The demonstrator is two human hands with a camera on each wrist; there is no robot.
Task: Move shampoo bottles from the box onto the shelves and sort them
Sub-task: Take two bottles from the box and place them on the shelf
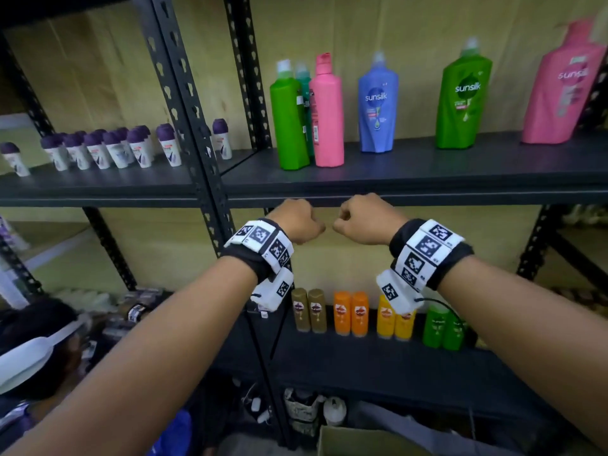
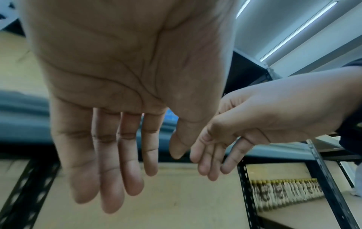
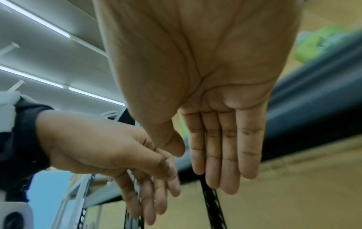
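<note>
Now idle before the upper shelf (image 1: 427, 189).
Left hand (image 1: 297, 222) and right hand (image 1: 363, 220) side by side, fingers (image 2: 109, 178) straight, holding nothing.

Head view is looking forward and down at the shelves (image 1: 411, 189) from close by; each wrist view is looking along its palm, sharing both hands and shelf edge
</note>
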